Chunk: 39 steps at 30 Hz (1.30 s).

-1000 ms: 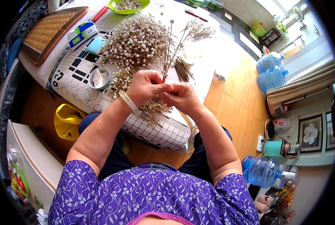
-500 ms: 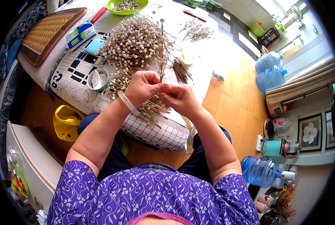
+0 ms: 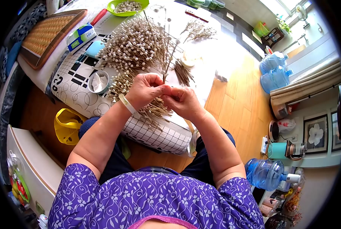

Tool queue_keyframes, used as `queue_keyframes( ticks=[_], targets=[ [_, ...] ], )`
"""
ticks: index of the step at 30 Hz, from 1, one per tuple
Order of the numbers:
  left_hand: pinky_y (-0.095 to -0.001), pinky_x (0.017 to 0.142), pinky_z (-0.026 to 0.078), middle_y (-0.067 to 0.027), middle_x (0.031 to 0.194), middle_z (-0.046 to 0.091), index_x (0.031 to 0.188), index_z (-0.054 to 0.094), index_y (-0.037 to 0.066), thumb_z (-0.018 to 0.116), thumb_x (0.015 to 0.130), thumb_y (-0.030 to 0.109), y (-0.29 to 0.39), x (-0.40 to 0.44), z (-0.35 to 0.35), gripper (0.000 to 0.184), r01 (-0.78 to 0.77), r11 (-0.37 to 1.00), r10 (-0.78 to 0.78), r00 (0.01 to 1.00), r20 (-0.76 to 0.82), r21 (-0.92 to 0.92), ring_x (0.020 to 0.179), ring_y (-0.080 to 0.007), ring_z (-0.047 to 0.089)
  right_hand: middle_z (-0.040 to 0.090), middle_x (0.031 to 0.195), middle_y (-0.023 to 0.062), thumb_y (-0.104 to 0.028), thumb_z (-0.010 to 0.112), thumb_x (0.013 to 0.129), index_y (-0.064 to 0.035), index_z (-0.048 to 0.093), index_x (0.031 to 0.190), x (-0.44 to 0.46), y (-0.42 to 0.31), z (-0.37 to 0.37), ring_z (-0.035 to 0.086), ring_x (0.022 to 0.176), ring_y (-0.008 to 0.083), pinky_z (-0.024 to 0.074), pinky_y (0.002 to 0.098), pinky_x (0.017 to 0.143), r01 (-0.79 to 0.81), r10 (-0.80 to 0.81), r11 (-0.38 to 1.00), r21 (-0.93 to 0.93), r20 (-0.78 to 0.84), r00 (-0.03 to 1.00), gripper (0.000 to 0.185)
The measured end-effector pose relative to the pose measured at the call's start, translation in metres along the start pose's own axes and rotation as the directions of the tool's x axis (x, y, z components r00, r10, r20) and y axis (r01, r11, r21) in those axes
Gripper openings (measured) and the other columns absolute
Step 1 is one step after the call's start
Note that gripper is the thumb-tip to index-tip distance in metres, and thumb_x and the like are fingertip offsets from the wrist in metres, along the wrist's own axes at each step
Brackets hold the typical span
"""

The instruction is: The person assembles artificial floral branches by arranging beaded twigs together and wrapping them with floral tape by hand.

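A thin sprig of beaded stems (image 3: 165,72) stands almost upright in the upper middle of the frame, its lower end pinched in the grip of the left hand (image 3: 145,89) and its round heads fanning out above the fingers. The right hand (image 3: 182,101) has its grip closed too, its fingertips meeting those of the left at the sprig's foot; whether they pinch the stem itself, I cannot tell. A pale bracelet (image 3: 128,104) circles the left wrist.

Just behind the hands, a large heap of white-beaded stems (image 3: 134,44) spreads over the worktop (image 3: 79,97), with paler-tipped stems (image 3: 120,84) lower down, next to the left hand. A bundle of bare brown sticks (image 3: 183,73) lies above the right hand, and a loose beaded spray (image 3: 201,30) sits further up. Left of the heap are a small tub (image 3: 98,82) with white material inside, a light blue object (image 3: 95,49) and a blue, green and white packet (image 3: 81,37). The packet carries figures that look like "400"; its other lettering is too small to read. A green bowl (image 3: 111,7) of small pale pieces is at the top of the frame, and a dark red, slim object (image 3: 196,16) lies right of it.
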<state>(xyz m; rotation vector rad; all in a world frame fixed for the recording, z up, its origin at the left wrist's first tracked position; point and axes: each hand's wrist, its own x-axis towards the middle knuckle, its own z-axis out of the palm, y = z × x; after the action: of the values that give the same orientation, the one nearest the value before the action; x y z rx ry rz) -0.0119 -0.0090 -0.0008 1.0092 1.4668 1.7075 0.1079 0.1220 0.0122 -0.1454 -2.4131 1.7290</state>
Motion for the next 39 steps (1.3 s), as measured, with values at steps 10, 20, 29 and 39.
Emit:
queue_keyframes(
  ticks=[10,20,29,39],
  targets=[
    [-0.0195,0.066,0.046,-0.0021,0.078,0.062,0.082,0.062,-0.001,0.060,0.082,0.010,0.004,-0.001,0.008,0.011,-0.012,1.000,0.012,0.999,-0.031,-0.020,0.072,-0.0060,0.055,0.054,0.052,0.0051,-0.009,0.058,0.075,-0.0011,0.060,0.073,0.000,0.002,-0.006,0.049,0.045,0.0095,0.0391,0.0256,0.044,0.035,-0.034,0.998,-0.044,0.016,0.999,0.008],
    [-0.0212,0.071,0.048,-0.0051,0.080,0.063,0.087,0.061,-0.001,0.060,0.081,0.006,-0.002,-0.001,0.015,0.009,-0.112,0.993,0.114,0.990,-0.080,0.022,0.075,-0.0091,0.058,0.050,0.054,0.0136,-0.013,0.058,0.075,-0.0019,0.058,0.071,0.000,0.006,-0.004,0.048,0.045,0.0223,0.0392,0.0318,0.046,0.125,-0.133,0.973,-0.196,-0.025,0.991,0.012],
    [-0.0202,0.067,0.048,-0.0048,0.080,0.062,0.084,0.060,-0.002,0.062,0.080,0.004,0.000,0.001,0.016,0.007,-0.102,0.993,0.094,0.986,-0.140,-0.055,0.071,-0.0082,0.057,0.051,0.056,0.0152,-0.013,0.059,0.075,-0.0017,0.057,0.069,-0.001,-0.001,-0.002,0.050,0.047,0.0267,0.0400,0.0335,0.047,0.129,-0.148,0.966,-0.224,-0.072,0.986,0.013],
    [-0.0179,0.058,0.044,-0.0009,0.070,0.061,0.081,0.064,-0.002,0.063,0.080,0.010,-0.004,0.000,0.007,0.011,-0.066,0.996,0.071,0.993,-0.094,0.058,0.067,-0.0035,0.053,0.054,0.059,0.0144,-0.011,0.059,0.075,-0.0027,0.059,0.071,0.000,-0.004,0.000,0.053,0.051,0.0265,0.0415,0.0335,0.049,0.172,-0.201,0.935,-0.310,-0.065,0.977,0.009]
  ],
)
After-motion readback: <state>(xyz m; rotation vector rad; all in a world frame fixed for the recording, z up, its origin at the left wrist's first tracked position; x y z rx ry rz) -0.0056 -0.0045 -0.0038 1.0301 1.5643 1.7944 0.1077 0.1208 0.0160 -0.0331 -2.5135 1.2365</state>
